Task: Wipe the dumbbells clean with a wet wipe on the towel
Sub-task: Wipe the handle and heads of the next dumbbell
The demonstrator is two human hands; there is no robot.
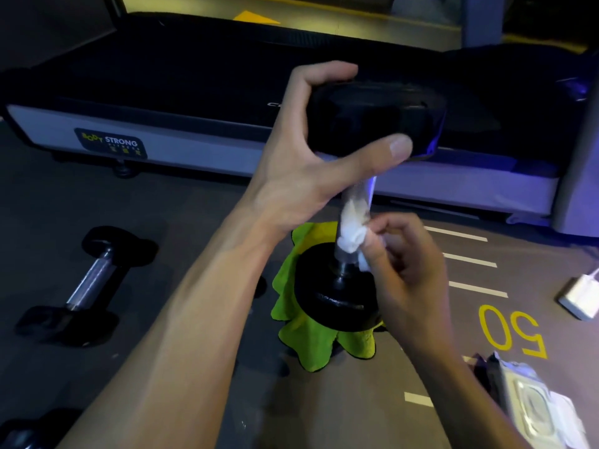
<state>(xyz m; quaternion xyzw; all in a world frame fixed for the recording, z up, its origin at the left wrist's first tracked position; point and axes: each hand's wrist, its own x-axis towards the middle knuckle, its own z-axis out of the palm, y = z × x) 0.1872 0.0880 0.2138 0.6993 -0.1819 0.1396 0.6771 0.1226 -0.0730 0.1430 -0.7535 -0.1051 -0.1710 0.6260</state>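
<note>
The dumbbell (353, 202) stood upright on its lower head on the green towel (311, 338) spread on the floor. The left hand (311, 163) clamped its grip around the upper head, thumb in front. The right hand (405, 264) pinched a white wet wipe (351, 231) against the metal handle. A second dumbbell (81, 283) lay left, a wipe packet (534, 406) lower right.
</note>
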